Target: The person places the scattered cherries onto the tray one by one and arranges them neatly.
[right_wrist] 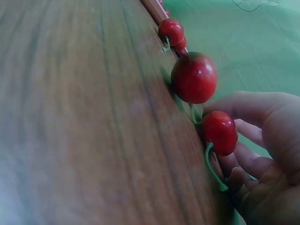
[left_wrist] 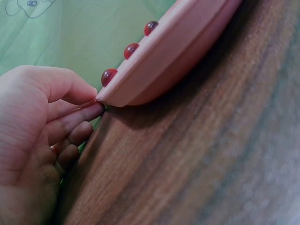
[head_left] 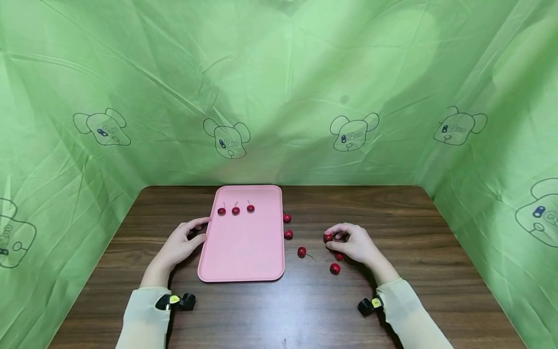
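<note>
A pink tray [head_left: 244, 257] lies on the table with three red cherries near its far end: the left one [head_left: 222, 211], the middle one [head_left: 236, 211] and the right one [head_left: 250, 208]. At the tray's left edge, my left hand [head_left: 180, 246] touches the rim with thumb and finger. My right hand [head_left: 355, 246] pinches a cherry [head_left: 328, 238] between thumb and fingers, low over the table. Beneath that hand sits a partly covered cherry [head_left: 339, 256]; another cherry [head_left: 335, 268] lies nearer me. The right wrist view shows a green-stemmed cherry [right_wrist: 219, 133] before the fingers; the pinched one cannot be made out there.
Between tray and right hand lies a stemmed cherry [head_left: 302, 252]. Two more, a far cherry [head_left: 286, 218] and a nearer cherry [head_left: 288, 234], sit close by the tray's right edge. The brown wooden table [head_left: 244, 315] meets a green cloth [head_left: 279, 97] behind and at the sides.
</note>
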{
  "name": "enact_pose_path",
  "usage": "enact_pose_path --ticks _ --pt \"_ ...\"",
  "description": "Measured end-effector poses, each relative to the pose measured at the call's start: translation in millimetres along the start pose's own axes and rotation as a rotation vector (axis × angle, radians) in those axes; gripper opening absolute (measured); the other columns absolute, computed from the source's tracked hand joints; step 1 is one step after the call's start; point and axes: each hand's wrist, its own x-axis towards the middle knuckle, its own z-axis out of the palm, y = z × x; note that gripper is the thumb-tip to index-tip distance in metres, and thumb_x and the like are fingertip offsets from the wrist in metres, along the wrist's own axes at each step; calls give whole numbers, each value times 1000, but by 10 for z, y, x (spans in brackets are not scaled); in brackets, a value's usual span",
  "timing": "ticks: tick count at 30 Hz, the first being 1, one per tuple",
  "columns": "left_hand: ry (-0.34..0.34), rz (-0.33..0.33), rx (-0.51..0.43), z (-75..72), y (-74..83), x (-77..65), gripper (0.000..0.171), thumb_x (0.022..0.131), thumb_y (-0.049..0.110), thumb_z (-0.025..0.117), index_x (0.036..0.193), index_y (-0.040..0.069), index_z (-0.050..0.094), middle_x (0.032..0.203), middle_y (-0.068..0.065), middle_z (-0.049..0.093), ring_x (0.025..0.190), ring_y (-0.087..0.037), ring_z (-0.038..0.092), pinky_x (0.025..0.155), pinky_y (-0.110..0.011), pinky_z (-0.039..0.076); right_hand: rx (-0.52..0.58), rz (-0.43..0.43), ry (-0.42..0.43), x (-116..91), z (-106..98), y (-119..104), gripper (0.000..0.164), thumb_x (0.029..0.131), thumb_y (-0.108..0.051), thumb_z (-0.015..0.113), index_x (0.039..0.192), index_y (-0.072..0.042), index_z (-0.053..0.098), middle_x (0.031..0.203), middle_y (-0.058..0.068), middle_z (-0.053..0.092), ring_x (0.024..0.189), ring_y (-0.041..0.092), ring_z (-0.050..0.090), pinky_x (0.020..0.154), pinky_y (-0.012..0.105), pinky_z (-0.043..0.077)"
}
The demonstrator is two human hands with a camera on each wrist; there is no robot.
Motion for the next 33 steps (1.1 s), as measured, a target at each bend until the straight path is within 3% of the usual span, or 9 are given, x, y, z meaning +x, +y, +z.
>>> enact_pose_path --ticks 14,33 --pt "3 5 -3 -5 4 -10 50 102 11 75 150 13 66 124 -17 66 119 -32 55 104 -53 40 63 63 -2 17 0 5 26 89 -17 91 113 -18 83 99 -1 77 91 18 68 78 28 53" --pt "-9 5 -3 -4 33 -6 49 103 12 75 151 13 66 126 -16 66 120 -32 55 104 -54 41 90 67 1 5 -38 -22 24 90 -17 92 111 -15 80 100 1 77 93 20 70 79 28 55"
